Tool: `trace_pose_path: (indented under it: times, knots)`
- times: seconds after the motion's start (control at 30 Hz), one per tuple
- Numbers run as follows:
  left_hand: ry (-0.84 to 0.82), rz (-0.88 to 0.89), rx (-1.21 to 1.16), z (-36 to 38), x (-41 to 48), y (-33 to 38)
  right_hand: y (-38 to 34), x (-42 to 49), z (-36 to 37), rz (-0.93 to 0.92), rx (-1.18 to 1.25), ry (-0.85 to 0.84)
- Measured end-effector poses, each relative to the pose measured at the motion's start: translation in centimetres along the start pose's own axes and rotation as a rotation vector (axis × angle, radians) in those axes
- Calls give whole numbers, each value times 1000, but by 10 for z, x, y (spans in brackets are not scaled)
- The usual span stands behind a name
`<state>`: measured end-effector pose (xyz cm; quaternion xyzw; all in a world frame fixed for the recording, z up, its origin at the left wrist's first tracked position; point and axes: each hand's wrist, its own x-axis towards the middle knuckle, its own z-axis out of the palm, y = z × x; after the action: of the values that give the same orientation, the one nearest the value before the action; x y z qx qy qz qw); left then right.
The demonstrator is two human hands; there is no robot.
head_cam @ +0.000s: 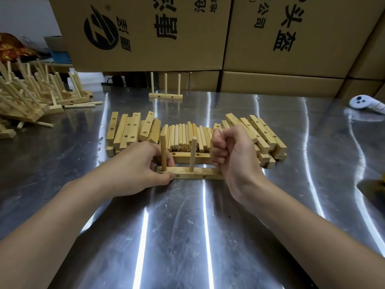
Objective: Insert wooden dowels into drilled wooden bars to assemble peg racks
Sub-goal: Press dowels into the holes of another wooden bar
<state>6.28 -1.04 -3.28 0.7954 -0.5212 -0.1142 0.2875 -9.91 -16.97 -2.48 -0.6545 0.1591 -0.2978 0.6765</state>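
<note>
A shiny metal tabletop [187, 236] carries drilled bars [129, 128] and loose dowels [185, 136] just beyond the fingers [218, 151], a finished rack [165, 95] farther off.

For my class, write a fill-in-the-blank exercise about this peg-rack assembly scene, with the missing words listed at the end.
1. The bar being assembled has ____ dowels showing upright in it.
2. The left hand steadies the ____ end of that bar.
3. The finished rack standing far back on the table carries ____ dowels.
4. The right hand is closed into a ____ over the bar's right end.

Missing words: two; left; three; fist
</note>
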Motion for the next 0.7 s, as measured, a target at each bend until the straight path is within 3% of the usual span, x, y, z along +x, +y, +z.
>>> trace_pose_path:
  times: [0.2, 0.4, 0.57, 0.7]
  knots:
    - [9, -22, -6, 0, -2, 1, 7, 2, -1, -89, -169, -12]
    - [13, -62, 44, -9, -7, 12, 6, 6, -3, -62, -31, -18]
    - [493, 157, 43, -21, -14, 35, 9, 5, -2, -103, -58, -46]
    - [443, 191, -17, 5, -6, 56, 9, 6, -2, -119, -32, -56]
